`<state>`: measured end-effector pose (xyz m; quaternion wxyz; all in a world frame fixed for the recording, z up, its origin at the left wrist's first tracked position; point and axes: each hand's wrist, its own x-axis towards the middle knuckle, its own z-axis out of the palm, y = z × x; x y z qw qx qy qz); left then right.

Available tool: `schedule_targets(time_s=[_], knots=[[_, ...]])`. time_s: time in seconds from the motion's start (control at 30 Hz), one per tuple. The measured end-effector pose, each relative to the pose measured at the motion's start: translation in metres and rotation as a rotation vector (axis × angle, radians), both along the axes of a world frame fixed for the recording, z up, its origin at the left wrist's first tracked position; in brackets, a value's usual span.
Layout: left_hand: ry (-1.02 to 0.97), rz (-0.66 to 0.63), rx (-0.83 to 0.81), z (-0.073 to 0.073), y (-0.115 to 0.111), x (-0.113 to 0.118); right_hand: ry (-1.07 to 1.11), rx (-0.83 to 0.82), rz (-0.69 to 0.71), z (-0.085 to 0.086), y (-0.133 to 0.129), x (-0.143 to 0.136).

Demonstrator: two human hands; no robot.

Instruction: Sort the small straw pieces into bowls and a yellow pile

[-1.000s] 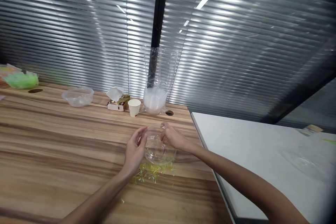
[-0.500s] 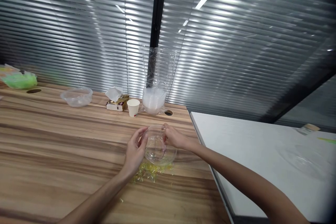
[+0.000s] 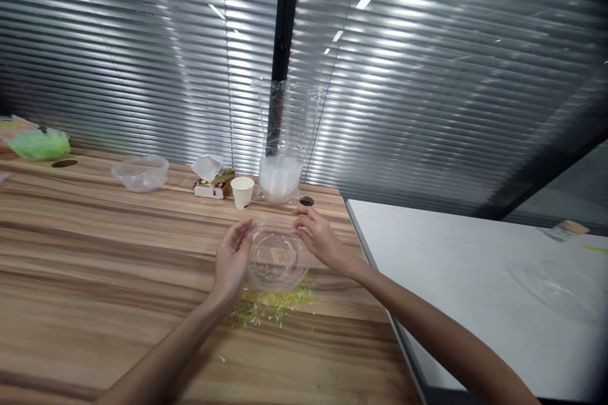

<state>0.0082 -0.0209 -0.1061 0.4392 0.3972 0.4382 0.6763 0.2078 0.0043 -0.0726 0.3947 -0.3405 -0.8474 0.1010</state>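
While it sits tilted above the yellow-green shreds [image 3: 270,307] on the wooden counter [image 3: 95,253], the clear plastic bowl [image 3: 277,259] is pinched between both hands. Left hand [image 3: 231,261] curls half-open on its left rim, right hand [image 3: 317,239] grips the far right rim, fingers loose. Bowl's round, mouth facing toward the camera.

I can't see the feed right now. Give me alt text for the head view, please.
Both hands hold a clear plastic bowl just above a wooden table, the left hand on its left rim and the right hand on its right, over a scatter of yellow-green shreds. Farther back stand a paper cup, a bagged stack of bowls and another clear bowl.
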Motion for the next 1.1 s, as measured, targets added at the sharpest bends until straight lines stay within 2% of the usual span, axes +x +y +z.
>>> schedule_targets(time_s=[0.07, 0.13, 0.23, 0.37, 0.43, 0.53, 0.63, 0.7, 0.73, 0.77, 0.8, 0.83, 0.87, 0.9, 0.97, 1.03, 1.1], knots=[[-0.042, 0.059, 0.015, 0.005, 0.006, -0.008, 0.148, 0.014, -0.095, 0.004, -0.001, 0.001], [-0.081, 0.117, 0.029, 0.010, 0.013, -0.017, 0.279, -0.024, -0.189, 0.000, -0.001, 0.005], [-0.156, 0.208, 0.034, 0.014, 0.025, -0.034, 0.397, -0.120, -0.274, -0.022, 0.001, 0.013], [-0.182, 0.302, 0.003, 0.008, 0.044, -0.059, 0.381, -0.244, -0.260, -0.055, -0.001, 0.018], [-0.109, 0.348, -0.047, 0.002, 0.052, -0.070, 0.347, -0.280, -0.223, -0.063, -0.004, 0.020], [-0.032, 0.413, -0.114, -0.004, 0.061, -0.080, 0.313, -0.276, -0.169, -0.065, -0.007, 0.023], [0.056, 0.486, -0.144, -0.001, 0.058, -0.081, 0.298, -0.261, -0.122, -0.064, -0.010, 0.025], [0.233, 0.534, -0.063, 0.008, 0.048, -0.075, 0.274, -0.256, -0.108, -0.065, -0.013, 0.025], [0.434, 0.545, 0.048, 0.014, 0.041, -0.070, 0.252, -0.255, -0.107, -0.065, -0.014, 0.025], [0.632, 0.482, 0.173, 0.021, 0.033, -0.065, 0.225, -0.252, -0.106, -0.065, -0.016, 0.026], [0.753, 0.362, 0.276, 0.027, 0.026, -0.059, 0.194, -0.242, -0.103, -0.065, -0.017, 0.026], [0.847, 0.145, 0.336, 0.033, 0.019, -0.053, 0.162, -0.225, -0.094, -0.065, -0.018, 0.026], [0.930, -0.128, 0.342, 0.036, 0.012, -0.047, 0.131, -0.195, -0.078, -0.064, -0.019, 0.026], [1.007, -0.415, 0.308, 0.038, 0.007, -0.042, 0.105, -0.157, -0.058, -0.064, -0.019, 0.025], [1.113, -0.822, 0.224, 0.036, 0.001, -0.034, 0.066, -0.071, -0.008, -0.063, -0.020, 0.024], [1.163, -1.057, 0.168, 0.026, 0.000, -0.031, 0.042, -0.015, 0.047, -0.063, -0.021, 0.021], [1.177, -1.168, 0.129, 0.015, 0.001, -0.032, 0.024, 0.011, 0.096, -0.064, -0.022, 0.018]])
